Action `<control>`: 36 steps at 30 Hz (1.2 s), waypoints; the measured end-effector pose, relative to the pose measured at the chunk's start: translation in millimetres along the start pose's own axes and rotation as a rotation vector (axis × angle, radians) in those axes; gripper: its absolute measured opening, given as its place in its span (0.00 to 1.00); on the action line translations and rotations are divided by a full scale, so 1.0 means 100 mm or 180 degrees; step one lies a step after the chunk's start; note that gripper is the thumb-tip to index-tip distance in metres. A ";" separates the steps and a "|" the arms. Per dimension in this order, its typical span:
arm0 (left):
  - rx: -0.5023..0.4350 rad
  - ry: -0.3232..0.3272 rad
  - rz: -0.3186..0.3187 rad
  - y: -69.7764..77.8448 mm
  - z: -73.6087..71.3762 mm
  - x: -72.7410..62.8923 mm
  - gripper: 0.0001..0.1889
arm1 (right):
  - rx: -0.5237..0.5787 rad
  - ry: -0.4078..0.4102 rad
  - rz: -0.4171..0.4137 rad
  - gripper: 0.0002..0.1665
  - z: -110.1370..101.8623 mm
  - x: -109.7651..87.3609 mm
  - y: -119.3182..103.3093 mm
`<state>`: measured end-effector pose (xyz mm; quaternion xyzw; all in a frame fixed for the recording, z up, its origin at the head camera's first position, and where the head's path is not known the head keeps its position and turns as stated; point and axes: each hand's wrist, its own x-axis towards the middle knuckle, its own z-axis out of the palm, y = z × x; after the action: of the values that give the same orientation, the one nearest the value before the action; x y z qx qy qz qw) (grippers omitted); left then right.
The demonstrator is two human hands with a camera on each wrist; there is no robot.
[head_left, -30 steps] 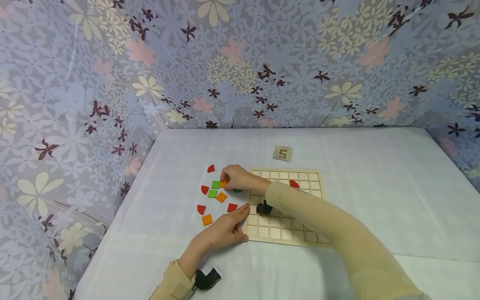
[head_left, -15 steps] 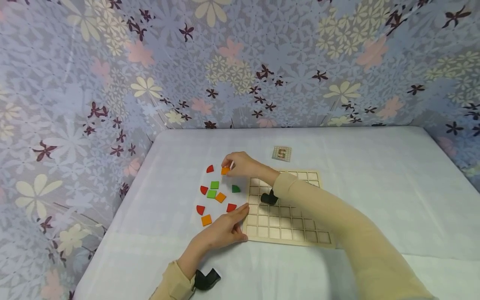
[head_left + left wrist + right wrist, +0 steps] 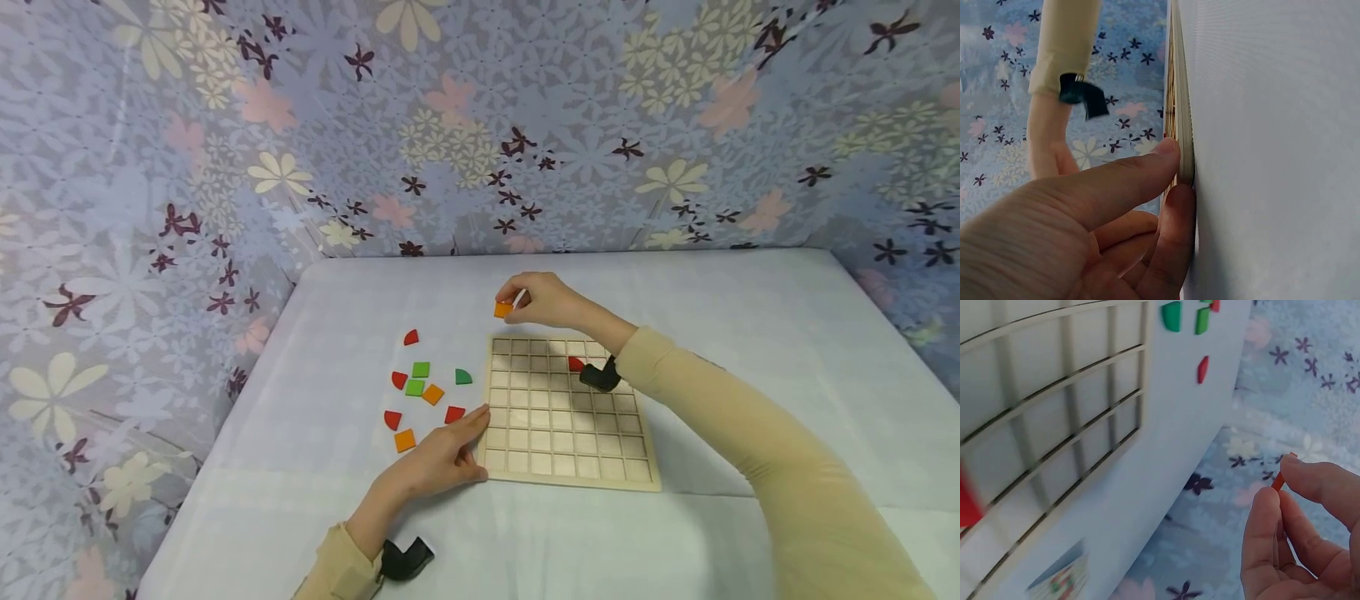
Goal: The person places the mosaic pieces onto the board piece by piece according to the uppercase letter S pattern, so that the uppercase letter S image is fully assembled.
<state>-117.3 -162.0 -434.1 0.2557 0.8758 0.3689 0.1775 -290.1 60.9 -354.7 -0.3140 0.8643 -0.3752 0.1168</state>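
Note:
My right hand point(image 3: 543, 300) pinches an orange square tile point(image 3: 503, 310) between thumb and fingers, above the far left edge of the wooden grid board point(image 3: 558, 487). In the right wrist view the orange tile point(image 3: 1280, 479) shows edge-on at the fingertips. My left hand point(image 3: 438, 460) lies against the board's near left corner, fingers extended along its side and thumb at the corner. In the left wrist view this hand point(image 3: 1085, 212) touches the rim of the board point(image 3: 1184, 125). One red quarter-circle tile point(image 3: 575, 364) lies on the board, partly hidden by a black wrist strap.
Left of the board lie two light green squares point(image 3: 422, 369), a dark green quarter-circle point(image 3: 463, 377), several red quarter-circles point(image 3: 392, 420) and two orange squares point(image 3: 405, 440). A small pattern card point(image 3: 1063, 581) appears beyond the board in the right wrist view. Patterned fabric point(image 3: 480, 167) surrounds the white table point(image 3: 720, 333).
My right hand has picked up the orange square from among the loose tiles and carried it up and to the right. My left hand has stayed at the board's corner.

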 end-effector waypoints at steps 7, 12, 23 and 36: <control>-0.0042 0.0011 -0.0004 -0.02 -0.01 -0.02 0.41 | -0.0035 0.0018 0.0048 0.18 -0.06 -0.26 0.22; -0.0079 0.0032 -0.0016 -0.02 -0.01 -0.04 0.41 | -0.0142 -0.0037 -0.0067 0.18 0.00 -0.41 0.38; -0.0049 0.0040 -0.0094 0.01 -0.02 -0.06 0.41 | -0.0108 -0.0189 0.0186 0.18 0.12 -0.61 0.60; -0.0042 0.0011 -0.0040 0.02 0.02 -0.02 0.41 | -0.0331 -0.0260 0.0019 0.15 0.18 -0.70 0.73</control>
<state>-114.5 -160.8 -433.5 0.2484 0.8752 0.3741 0.1799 -261.2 132.3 -422.2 -0.3322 0.8781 -0.3162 0.1366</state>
